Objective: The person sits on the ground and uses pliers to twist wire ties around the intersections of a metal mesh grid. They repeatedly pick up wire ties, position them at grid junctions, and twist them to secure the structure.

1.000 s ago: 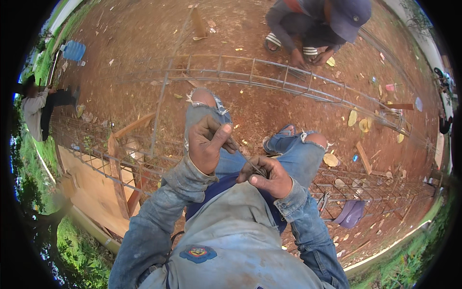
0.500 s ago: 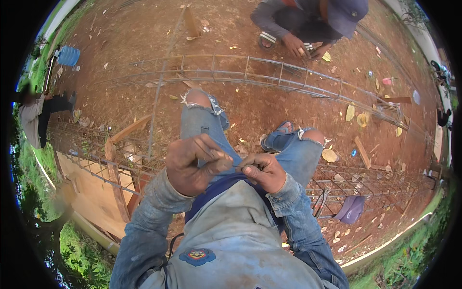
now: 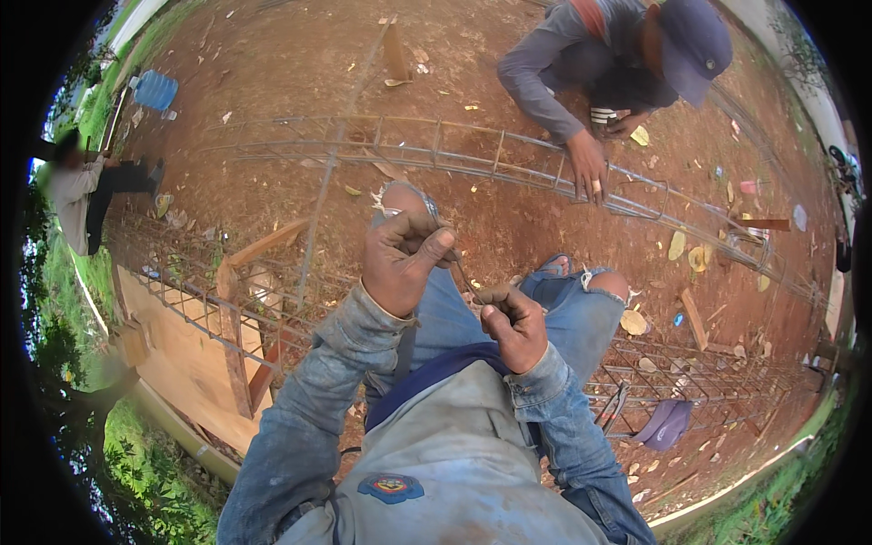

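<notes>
A thin dark wire [image 3: 467, 279] runs slantwise between my two hands, above my knees. My left hand [image 3: 402, 262] pinches its upper end between thumb and fingers. Lower and to the right, my right hand [image 3: 516, 329] is closed on the other end, fingers curled and thumb on top. Fingers hide both wire ends. Beyond my knees lies a long rebar cage [image 3: 436, 162] of thin bars and square stirrups. A co-worker's hand [image 3: 588, 169] touches that cage at the far right.
A co-worker in a cap [image 3: 695, 45] squats beyond the cage. More rebar cages [image 3: 173, 300] flank me, one beside plywood [image 3: 182, 350]. Pliers-like tool handles [image 3: 614, 409] and a purple cap [image 3: 665, 424] lie at right. A blue water jug [image 3: 154, 91] is at far left; another person [image 3: 77, 195] sits below it.
My hands have moved apart and the wire now shows between them; the left rose and went right. The co-worker's hand has come down onto the cage. The view has shifted slightly.
</notes>
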`<state>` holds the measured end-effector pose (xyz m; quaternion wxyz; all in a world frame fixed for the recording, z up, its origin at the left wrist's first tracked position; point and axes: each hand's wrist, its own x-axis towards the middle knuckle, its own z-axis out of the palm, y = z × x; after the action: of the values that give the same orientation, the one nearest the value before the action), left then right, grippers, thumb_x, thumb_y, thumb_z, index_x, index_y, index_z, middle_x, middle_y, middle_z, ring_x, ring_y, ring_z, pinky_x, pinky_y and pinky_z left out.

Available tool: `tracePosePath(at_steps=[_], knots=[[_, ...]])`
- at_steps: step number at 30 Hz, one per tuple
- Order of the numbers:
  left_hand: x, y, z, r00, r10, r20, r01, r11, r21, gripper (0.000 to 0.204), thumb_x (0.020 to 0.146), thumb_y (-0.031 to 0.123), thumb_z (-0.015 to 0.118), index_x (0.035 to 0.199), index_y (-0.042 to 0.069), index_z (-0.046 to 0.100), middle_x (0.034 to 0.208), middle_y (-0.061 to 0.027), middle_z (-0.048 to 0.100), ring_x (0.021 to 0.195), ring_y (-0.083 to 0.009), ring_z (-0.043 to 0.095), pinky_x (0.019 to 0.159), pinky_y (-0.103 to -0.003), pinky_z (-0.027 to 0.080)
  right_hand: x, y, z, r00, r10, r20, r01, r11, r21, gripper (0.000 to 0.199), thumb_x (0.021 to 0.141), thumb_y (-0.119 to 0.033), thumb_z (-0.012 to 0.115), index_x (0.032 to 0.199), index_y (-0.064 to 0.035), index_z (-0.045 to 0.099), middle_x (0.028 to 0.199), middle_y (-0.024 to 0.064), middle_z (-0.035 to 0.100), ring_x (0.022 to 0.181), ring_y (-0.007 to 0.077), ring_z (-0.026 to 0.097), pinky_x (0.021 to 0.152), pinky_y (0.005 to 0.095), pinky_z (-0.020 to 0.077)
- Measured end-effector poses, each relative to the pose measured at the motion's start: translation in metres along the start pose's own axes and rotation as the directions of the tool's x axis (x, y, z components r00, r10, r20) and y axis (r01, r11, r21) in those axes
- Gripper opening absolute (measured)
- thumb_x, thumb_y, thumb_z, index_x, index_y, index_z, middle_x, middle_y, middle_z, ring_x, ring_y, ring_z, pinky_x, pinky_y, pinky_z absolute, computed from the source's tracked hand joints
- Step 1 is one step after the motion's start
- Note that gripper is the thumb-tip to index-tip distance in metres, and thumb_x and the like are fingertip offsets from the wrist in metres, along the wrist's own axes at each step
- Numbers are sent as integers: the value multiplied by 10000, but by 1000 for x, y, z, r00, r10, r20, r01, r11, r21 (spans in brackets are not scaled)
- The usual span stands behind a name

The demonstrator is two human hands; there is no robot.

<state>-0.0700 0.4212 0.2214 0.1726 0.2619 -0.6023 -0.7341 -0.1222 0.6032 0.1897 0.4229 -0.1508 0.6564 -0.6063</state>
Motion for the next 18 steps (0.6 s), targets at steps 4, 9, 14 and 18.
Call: tracePosePath(at_steps=[4, 9, 14, 18], knots=[[0, 6, -3, 998, -4, -63, 4, 1000, 1, 236, 850, 142, 628, 973, -57, 595, 744, -102, 644, 673, -148, 636, 613, -258, 538, -3, -10, 7, 957, -279, -79, 243, 921, -303, 205, 844, -105, 579, 1003, 16, 625, 711, 92, 621, 635, 110, 572, 587, 263, 452], [-6, 7, -10, 999, 14, -46, -16, 998, -58, 190, 852, 127, 620, 937, -43, 614, 757, -92, 650, 687, -160, 640, 626, -272, 542, -11, -14, 3, 893, -449, -28, 309, 658, -687, 232, 863, -130, 574, 1033, 20, 623, 683, 96, 612, 614, 154, 586, 572, 290, 456], [-21, 38, -14, 829, 437, 348, -263, 855, -447, 116, 834, 111, 637, 873, 1, 636, 762, -96, 651, 658, -159, 635, 601, -273, 515, -31, -8, 2, 774, -155, 613, -312, 749, 584, 264, 902, -207, 548, 1049, 3, 613, 544, 21, 465, 474, 109, 415, 448, 276, 330], [-19, 44, 11, 821, 469, 324, -36, 610, -792, 93, 810, 110, 661, 825, 20, 645, 747, -102, 652, 651, -174, 635, 590, -285, 499, -40, -10, 32, 583, -332, 742, -650, 357, 671, 295, 918, -241, 527, 1060, 7, 600, 527, 2, 410, 464, 82, 323, 435, 235, 243]])
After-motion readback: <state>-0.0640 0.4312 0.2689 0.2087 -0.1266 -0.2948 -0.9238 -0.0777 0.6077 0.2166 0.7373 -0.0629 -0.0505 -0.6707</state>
